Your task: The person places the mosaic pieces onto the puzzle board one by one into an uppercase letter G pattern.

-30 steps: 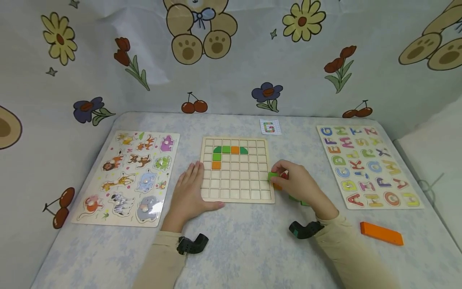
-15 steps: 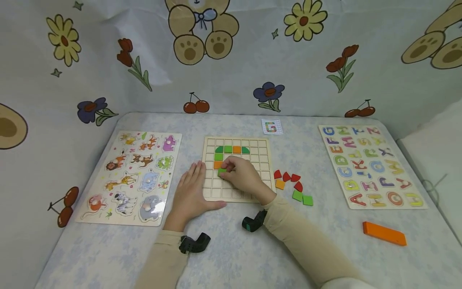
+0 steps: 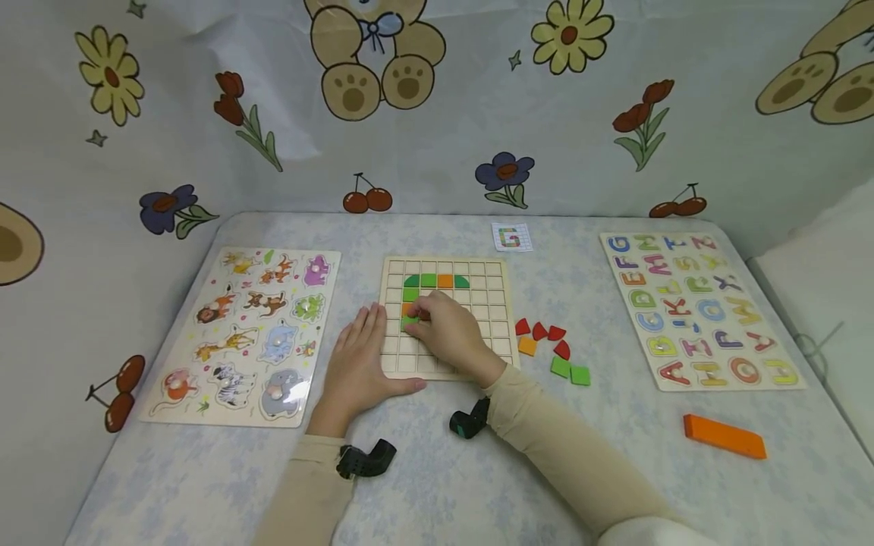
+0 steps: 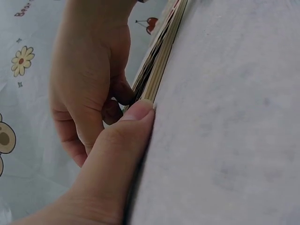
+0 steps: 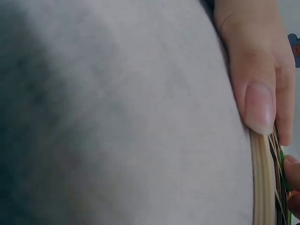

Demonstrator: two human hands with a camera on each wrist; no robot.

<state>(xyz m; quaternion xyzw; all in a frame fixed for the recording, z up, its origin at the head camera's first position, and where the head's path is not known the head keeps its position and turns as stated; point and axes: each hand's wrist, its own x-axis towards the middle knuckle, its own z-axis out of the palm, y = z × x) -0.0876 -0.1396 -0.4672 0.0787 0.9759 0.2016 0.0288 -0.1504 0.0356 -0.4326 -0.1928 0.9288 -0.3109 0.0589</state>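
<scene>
Head view, clock read from the centre of the board: one square pale wooden board with a ruled grid, flat on a blue-mottled white table. One left hand, at eight o'clock, spread wide and holding no tile, its straight fingers along the board's nine o'clock edge, its thumb on the near edge at seven. One right hand, narrow, pinching one light-green square tile over the grid at nine o'clock, just beside one orange square tile; whether the pinched tile lies flat is hidden by the fingers. Set on the board, from ten to one o'clock: one dark-green rounded tile, one mid-green square tile, one orange square, a second dark-green rounded tile; one green square below the first. Loose, between three and four o'clock: four red wedge-shaped tiles, one yellow-orange square tile, two light-green squares. Further out, near four: one orange oblong block. At one: one small white printed card. At three: one alphabet puzzle board. At nine: one animal puzzle board. Left wrist view: the left thumb presses the board's layered edge.
</scene>
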